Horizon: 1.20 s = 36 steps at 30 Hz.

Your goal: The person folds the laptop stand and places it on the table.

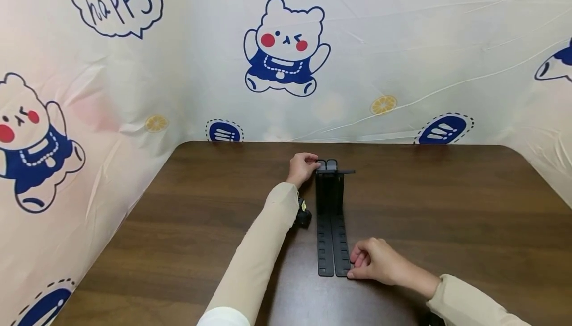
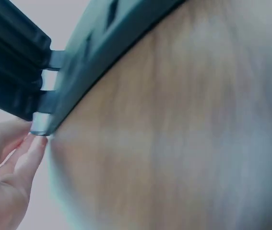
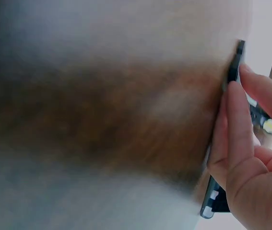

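A black folding stand (image 1: 329, 194) rests on the table, its two slotted rails (image 1: 324, 254) side by side toward me and an upright part with a short crossbar (image 1: 347, 171) at the far end. My left hand (image 1: 302, 168) pinches the upper left corner of that far part; in the left wrist view its fingertips meet the end of the stand (image 2: 112, 52). At the near right corner, my right hand (image 1: 380, 261) holds the edge of the right rail between thumb and fingers. From the right wrist, the stand's thin edge (image 3: 234, 67) shows by the fingertips.
The brown wood-grain table (image 1: 447, 206) stretches to both sides of the stand. Behind it hangs a pale curtain (image 1: 366, 28) printed with cartoon bears. A black camera (image 1: 304, 216) is strapped at my left wrist, close to the stand's left side.
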### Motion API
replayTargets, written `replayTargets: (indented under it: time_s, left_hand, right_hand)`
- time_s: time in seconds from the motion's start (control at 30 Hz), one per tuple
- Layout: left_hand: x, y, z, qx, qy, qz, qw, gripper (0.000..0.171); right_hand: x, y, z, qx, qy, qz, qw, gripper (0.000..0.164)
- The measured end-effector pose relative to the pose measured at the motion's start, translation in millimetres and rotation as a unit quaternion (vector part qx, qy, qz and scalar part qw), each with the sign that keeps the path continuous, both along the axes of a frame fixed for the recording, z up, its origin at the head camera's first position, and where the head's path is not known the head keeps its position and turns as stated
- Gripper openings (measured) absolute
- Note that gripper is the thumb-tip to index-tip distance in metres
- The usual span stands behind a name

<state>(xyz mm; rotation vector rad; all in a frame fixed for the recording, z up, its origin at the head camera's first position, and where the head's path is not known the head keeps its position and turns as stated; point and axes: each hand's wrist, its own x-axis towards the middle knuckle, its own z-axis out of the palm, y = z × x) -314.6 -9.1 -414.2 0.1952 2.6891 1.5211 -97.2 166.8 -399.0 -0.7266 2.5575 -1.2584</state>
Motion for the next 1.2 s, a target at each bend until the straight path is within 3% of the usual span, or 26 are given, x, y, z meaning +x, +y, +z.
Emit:
replayTargets:
  time_s: [0.17, 0.33, 0.53, 0.67, 0.83, 1.0, 1.2]
  left_hand:
    - [7.4, -17, 11.6, -0.002, 0.019, -0.042, 0.9989, 0.03]
    - [21.2, -34, 26.1, 0.021, 0.038, -0.061, 0.9972, 0.03]
    - [54.2, -49, 40.1, 0.026, 0.056, -0.099, 0.9932, 0.021]
    - [78.5, -52, 43.8, 0.029, 0.059, -0.148, 0.9867, 0.018]
    - [96.4, -47, 43.2, 0.057, 0.07, -0.188, 0.9779, 0.02]
    - [106.7, -41, 49.0, 0.066, 0.075, -0.171, 0.9803, 0.017]
    - [102.8, -37, 40.6, 0.063, 0.105, -0.134, 0.9835, 0.014]
  right_hand:
    - [-9.6, 5, 7.5, -0.018, -0.01, 0.0, 1.0, 0.021]
    - [-28.2, 7, 19.2, -0.065, 0.009, -0.073, 0.995, 0.021]
    - [-51.2, 1, 24.5, -0.102, 0.055, -0.146, 0.982, 0.018]
    - [-63.5, -2, 21.3, -0.098, 0.077, -0.16, 0.979, 0.016]
    - [-73.0, -7, 15.4, -0.092, 0.104, -0.174, 0.975, 0.015]
    - [-77.9, -14, 13.3, -0.093, 0.127, -0.202, 0.967, 0.014]
    - [-79.3, -18, 13.0, -0.088, 0.142, -0.22, 0.961, 0.014]
